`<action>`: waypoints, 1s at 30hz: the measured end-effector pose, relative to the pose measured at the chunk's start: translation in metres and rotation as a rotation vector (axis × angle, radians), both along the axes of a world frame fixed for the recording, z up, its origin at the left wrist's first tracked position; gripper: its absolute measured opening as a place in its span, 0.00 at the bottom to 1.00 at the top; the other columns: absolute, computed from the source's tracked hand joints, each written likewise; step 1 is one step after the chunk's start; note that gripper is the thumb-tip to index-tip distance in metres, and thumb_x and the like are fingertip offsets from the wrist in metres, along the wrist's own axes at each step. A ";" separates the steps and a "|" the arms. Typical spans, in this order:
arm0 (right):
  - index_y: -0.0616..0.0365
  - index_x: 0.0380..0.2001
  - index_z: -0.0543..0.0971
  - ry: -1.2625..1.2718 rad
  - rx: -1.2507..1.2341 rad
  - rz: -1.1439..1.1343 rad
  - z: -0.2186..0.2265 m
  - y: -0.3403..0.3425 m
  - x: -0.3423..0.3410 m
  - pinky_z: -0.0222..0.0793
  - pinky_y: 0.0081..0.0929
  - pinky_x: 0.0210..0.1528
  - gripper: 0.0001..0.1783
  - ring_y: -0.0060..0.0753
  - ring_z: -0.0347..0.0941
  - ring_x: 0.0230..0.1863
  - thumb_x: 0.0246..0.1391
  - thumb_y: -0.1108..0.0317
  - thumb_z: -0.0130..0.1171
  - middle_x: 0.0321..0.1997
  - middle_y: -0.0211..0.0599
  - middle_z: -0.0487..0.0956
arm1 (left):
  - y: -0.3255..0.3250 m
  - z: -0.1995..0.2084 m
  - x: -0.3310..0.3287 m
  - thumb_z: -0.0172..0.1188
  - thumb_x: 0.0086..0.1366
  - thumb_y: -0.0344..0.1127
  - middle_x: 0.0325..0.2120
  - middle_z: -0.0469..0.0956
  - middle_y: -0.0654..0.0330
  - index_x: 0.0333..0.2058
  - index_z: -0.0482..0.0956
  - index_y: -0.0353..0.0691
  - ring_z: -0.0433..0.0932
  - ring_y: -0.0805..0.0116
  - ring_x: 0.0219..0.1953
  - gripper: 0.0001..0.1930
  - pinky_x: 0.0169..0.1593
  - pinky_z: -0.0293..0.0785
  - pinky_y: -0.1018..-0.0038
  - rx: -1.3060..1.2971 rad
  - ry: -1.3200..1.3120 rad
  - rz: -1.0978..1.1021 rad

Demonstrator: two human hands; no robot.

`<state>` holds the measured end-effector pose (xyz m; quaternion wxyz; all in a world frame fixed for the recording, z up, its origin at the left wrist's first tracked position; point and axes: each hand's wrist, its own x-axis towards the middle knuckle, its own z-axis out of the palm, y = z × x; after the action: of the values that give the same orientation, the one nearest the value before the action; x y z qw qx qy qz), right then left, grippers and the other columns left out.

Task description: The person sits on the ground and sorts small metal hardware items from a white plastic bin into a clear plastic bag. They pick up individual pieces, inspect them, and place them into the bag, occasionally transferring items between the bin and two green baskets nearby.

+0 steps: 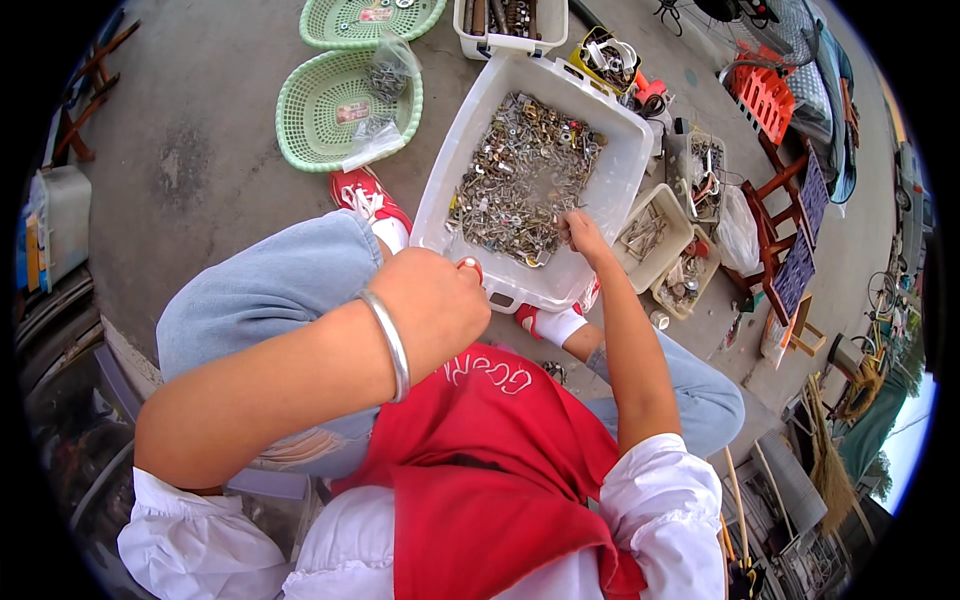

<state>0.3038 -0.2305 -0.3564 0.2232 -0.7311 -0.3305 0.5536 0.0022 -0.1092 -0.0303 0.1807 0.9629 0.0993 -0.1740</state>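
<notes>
A large white plastic bin [622, 150] stands on the ground between my feet, with a heap of mixed screws and small metal hardware [525, 165] spread over its bottom. My right hand [582, 234] reaches into the bin's near right part. Its fingers are pinched together at the edge of the heap; what they hold is too small to make out. Closer to my body, my left hand [440, 305] is curled closed above the bin's near left corner. A silver bangle [388, 345] circles that wrist. The back of the hand hides whatever its fingers hold.
Two green plastic baskets [300, 115] lie at the far left; the nearer one holds clear bags of hardware. A white box [515, 45] of metal parts stands beyond the bin. Right of it are small tubs [650, 225], a clear bag [738, 232] and a wooden chair [775, 215].
</notes>
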 end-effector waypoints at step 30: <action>0.52 0.43 0.73 0.431 0.126 -0.224 0.007 0.015 -0.080 0.61 0.26 0.21 0.11 0.25 0.65 0.19 0.59 0.64 0.46 0.16 0.28 0.67 | 0.007 0.008 -0.002 0.56 0.48 0.30 0.28 0.76 0.54 0.26 0.75 0.36 0.78 0.65 0.26 0.05 0.25 0.73 0.72 -0.009 0.069 0.013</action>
<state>0.2241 -0.2157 -0.3499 0.3937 -0.6128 -0.2257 0.6470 -0.0001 -0.1019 -0.0218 0.1824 0.9549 0.1109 -0.2063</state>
